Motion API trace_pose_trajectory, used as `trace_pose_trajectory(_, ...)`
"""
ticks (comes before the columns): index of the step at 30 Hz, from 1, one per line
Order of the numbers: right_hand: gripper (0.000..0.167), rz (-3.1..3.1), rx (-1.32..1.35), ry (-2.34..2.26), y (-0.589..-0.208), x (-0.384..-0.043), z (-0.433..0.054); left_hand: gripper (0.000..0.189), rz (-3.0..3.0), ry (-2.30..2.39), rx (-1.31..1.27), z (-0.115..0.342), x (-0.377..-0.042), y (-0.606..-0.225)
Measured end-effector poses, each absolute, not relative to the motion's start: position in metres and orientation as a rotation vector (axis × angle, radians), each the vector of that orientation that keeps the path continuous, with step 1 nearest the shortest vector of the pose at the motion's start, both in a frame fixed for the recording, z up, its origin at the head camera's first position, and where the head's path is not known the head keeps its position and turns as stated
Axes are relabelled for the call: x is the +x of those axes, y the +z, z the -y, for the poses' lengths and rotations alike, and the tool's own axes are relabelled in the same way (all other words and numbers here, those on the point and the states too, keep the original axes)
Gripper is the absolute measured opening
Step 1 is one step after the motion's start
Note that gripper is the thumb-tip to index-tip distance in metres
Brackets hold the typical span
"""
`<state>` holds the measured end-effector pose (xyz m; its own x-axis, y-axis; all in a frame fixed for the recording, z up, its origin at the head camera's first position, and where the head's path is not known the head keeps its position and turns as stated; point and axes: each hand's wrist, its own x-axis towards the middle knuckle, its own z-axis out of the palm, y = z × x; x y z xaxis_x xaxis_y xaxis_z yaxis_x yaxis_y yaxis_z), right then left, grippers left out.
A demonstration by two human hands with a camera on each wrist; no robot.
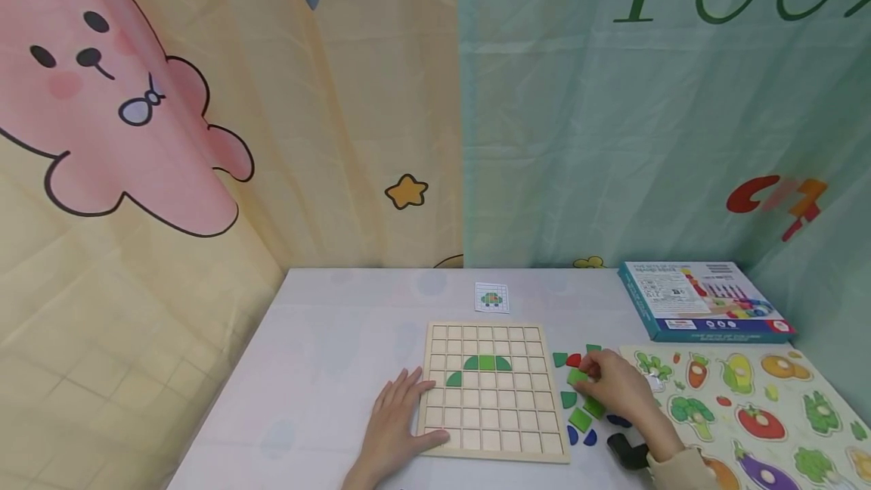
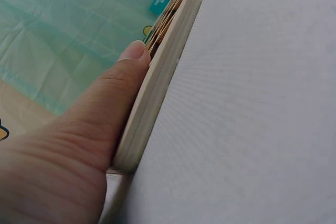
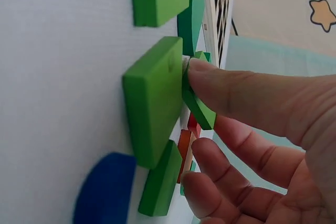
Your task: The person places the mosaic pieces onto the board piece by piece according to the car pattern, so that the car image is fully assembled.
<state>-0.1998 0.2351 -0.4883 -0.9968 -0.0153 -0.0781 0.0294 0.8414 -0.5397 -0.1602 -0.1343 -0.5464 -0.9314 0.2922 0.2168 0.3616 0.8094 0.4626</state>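
Note:
A wooden grid board (image 1: 488, 420) lies on the table with several green pieces in its cells: a square (image 1: 486, 363), quarter-rounds beside it, and another quarter-round (image 1: 454, 379) lower left. My left hand (image 1: 391, 429) rests at the board's left edge, fingers extended and thumb (image 2: 118, 85) over the rim. To the right of the board, my right hand (image 1: 615, 384) pinches a light green square block (image 3: 200, 109) between thumb and forefinger, among loose pieces. Close to it are another green square (image 3: 152, 103), a dark blue rounded piece (image 3: 104, 190) and a red piece (image 1: 574, 360).
A small picture card (image 1: 491, 298) lies behind the board. At the back right sits a flat box (image 1: 708, 301), with a sheet of vegetable pictures (image 1: 735, 392) in front of it. A black object (image 1: 627, 452) is at my right wrist. Printed curtains hang behind the table.

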Motion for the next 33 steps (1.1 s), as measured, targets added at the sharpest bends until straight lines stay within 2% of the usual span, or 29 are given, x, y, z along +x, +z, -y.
trace_pose_trajectory(25,0.019,-3.051,-0.069,-1.041,-0.492,-0.189,-0.222,0.081,2.864,-0.79,-0.521,0.133,-0.159,-0.545)
trace_pose_trajectory(33,0.013,-2.959,-0.144,-1.226,-0.486,-0.191,-0.194,0.082,2.871,-0.78,-0.509,0.134,-0.161,-0.545)
